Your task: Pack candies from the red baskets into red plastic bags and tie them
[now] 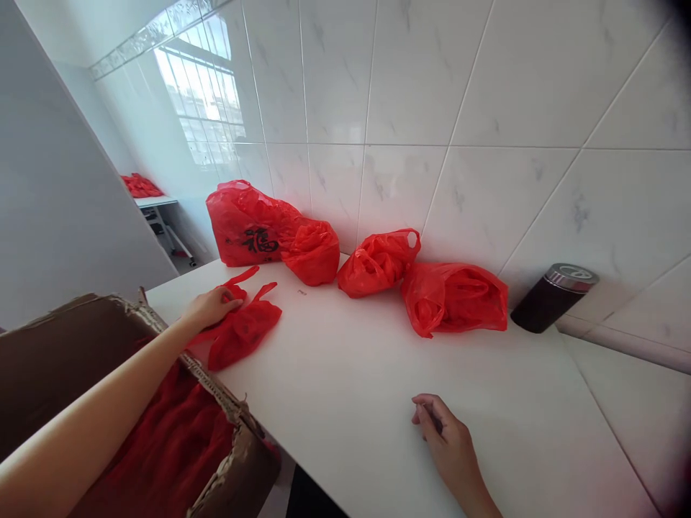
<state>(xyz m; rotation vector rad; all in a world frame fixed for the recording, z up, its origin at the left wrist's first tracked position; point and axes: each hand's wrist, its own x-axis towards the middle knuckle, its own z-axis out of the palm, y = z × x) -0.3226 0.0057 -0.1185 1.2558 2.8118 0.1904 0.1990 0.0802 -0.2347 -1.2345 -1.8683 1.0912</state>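
My left hand (pixel 209 307) reaches over a cardboard box (pixel 80 338) and rests on a crumpled red plastic bag (pixel 242 327) lying on the white counter (pixel 350 388); its fingers curl round the bag's edge. My right hand (pixel 445 439) lies on the counter nearer to me, fingers loosely curled, nothing visible in it. Along the tiled wall stand several more red bags: a large one with black print (pixel 248 226), a smaller one (pixel 316 252), another (pixel 378 262) and a flatter one (pixel 456 298).
The open cardboard box at the lower left holds red bags (pixel 167 446). A dark cylindrical jar with a metal lid (pixel 553 298) leans by the wall on the right. A small table with red items (pixel 141 187) stands far left beyond the counter.
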